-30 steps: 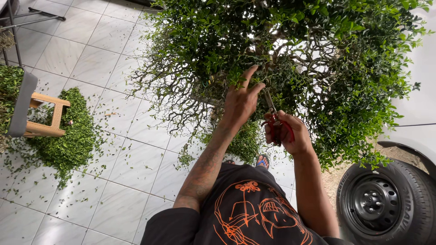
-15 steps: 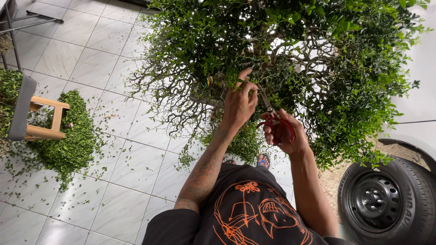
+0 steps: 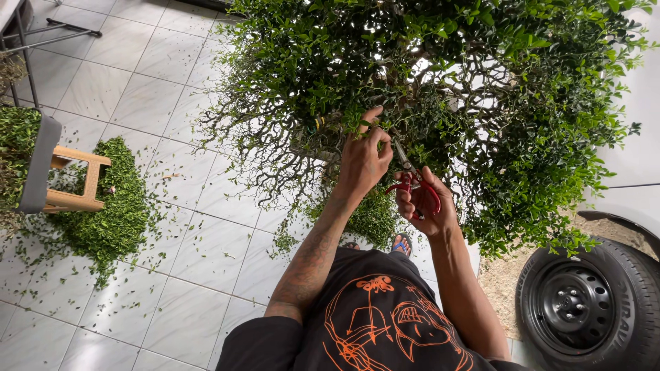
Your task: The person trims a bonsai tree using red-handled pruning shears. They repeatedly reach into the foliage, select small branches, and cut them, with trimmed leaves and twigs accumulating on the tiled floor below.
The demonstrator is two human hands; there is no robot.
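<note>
A floor of pale square tiles is filling the left half of the view, seen from above. Small green leaf clippings are lying scattered across it, and a thick pile of clippings is sitting at the left, around the legs of a wooden stool. A grey-edged tray holding more greenery is resting on the stool at the left edge. Thin dark metal legs are showing at the top left corner.

A large bushy tree with tiny leaves and tangled bare twigs is spreading over the top and right, hiding the floor beneath it. At the lower right a car wheel with a black rim is standing on rough ground beside the tiles.

The left hand is reaching up into the foliage, its fingers pinching a twig. Just to its right, the right hand is grasping red-handled shears, fingers clenched around the handles, blades pointing up beside the left hand.

Open tiled floor is lying between the stool and the person's dark shirt; the right side is crowded by tree and wheel.
</note>
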